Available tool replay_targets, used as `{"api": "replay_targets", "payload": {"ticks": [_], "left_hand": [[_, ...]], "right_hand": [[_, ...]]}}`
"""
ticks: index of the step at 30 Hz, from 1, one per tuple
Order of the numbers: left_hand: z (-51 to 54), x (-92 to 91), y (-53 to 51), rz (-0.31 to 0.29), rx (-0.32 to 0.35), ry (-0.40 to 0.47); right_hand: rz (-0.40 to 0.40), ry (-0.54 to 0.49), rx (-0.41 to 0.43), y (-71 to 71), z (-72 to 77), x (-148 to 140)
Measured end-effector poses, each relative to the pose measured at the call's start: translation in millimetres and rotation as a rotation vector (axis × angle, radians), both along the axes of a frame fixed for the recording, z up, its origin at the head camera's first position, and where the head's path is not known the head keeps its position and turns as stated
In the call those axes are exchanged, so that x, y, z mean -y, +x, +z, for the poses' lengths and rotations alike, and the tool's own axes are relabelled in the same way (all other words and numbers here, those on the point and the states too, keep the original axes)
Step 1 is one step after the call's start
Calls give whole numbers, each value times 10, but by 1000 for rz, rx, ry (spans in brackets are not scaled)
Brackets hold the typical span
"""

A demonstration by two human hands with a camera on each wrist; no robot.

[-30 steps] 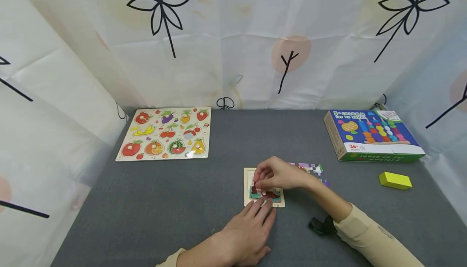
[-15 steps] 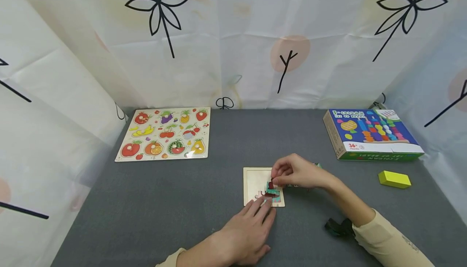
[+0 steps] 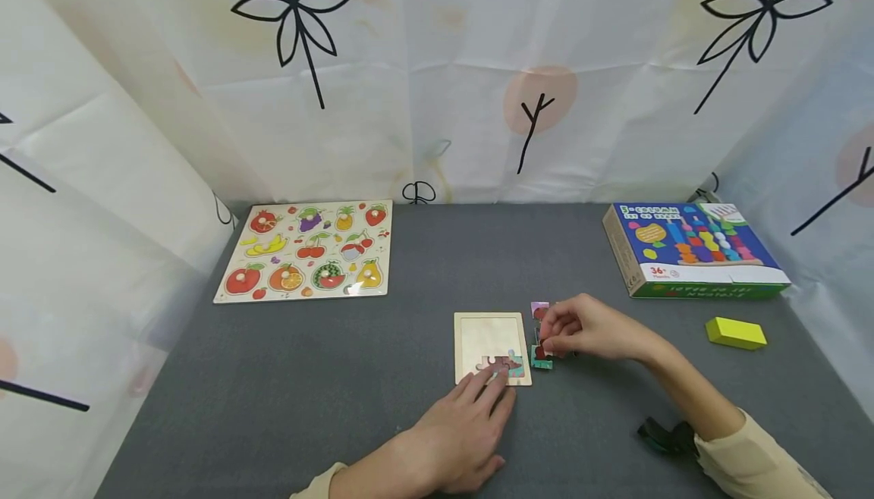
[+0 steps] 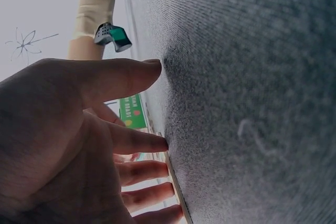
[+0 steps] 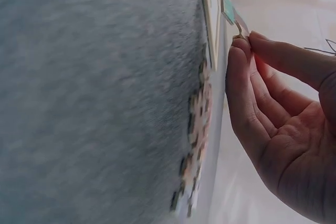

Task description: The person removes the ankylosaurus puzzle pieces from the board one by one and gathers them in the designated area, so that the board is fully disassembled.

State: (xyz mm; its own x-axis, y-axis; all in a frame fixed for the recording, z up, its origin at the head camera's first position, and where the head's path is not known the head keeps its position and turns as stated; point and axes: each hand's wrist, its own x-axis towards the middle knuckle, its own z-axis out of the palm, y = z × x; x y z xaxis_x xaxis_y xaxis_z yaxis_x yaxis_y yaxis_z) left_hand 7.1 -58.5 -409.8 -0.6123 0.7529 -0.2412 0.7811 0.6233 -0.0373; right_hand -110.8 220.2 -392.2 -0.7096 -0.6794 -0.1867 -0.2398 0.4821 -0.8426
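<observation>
A small wooden puzzle tray lies on the table, with a few joined jigsaw pieces in its near right corner. My left hand rests with its straight fingers on the tray's near edge; the left wrist view shows the thumb apart from them. Just right of the tray, my right hand pinches a teal and dark red jigsaw piece between thumb and fingertips. The right wrist view has this piece raised off the table. Loose jigsaw pieces lie beneath the right hand, which partly hides them in the head view.
A fruit puzzle board lies at the back left. At the back right stands a bead set box, with a yellow block in front of it. A dark wrist device is on the right forearm.
My right hand has carried the pinched jigsaw piece rightward, from above the tray to beside it. The joined pieces in the tray are more exposed. My left hand has stayed in place.
</observation>
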Motion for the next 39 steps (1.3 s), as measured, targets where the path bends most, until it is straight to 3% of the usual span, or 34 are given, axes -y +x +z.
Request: {"api": "replay_targets", "payload": {"ticks": [10, 20, 39], "left_hand": [[-5, 2, -3, 2, 5, -6], [-8, 9, -18, -3, 26, -8], [-6, 14, -15, -6, 17, 0]], "right_hand": [[1, 34, -31, 71, -70, -139], [-2, 32, -39, 107, -105, -82], [-24, 69, -20, 88, -70, -65]]}}
